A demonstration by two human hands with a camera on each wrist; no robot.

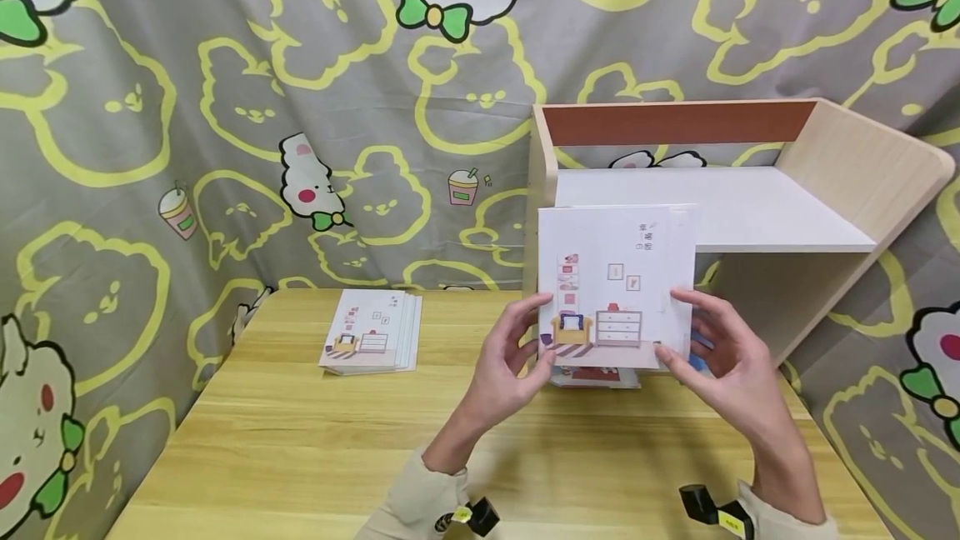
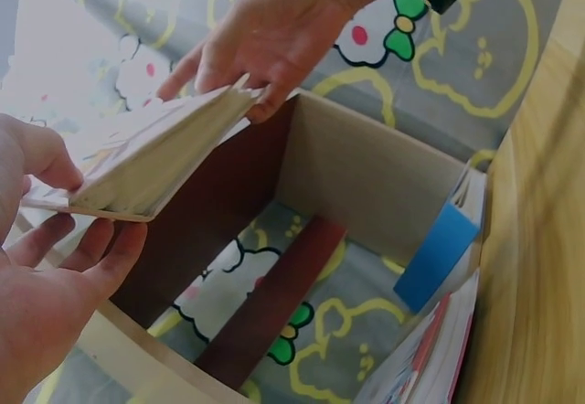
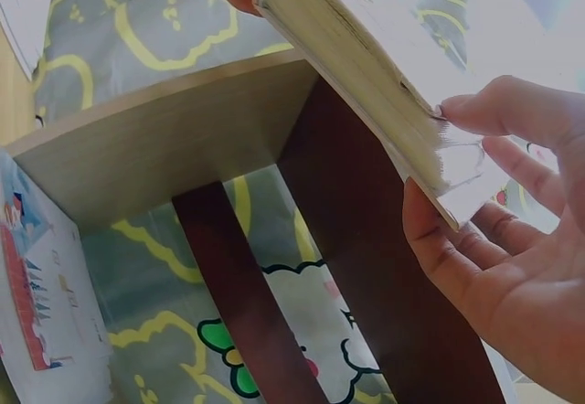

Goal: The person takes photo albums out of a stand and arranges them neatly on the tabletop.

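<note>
Both hands hold a thick notebook whose white cover shows a drawn armchair, a dresser and small wall frames. It is held up in front of the shelf unit, cover facing me. My left hand pinches its left edge, thumb on the cover and fingers behind. On the opposite edge, my right hand grips it the same way. Cream page edges show along its bottom in the right wrist view. A stack of notebooks with the same cover lies on the table to the left.
A light wood shelf unit with a white board stands at the right back of the table. In its lower space are a blue-spined item and colourful printed books. A patterned curtain surrounds the table.
</note>
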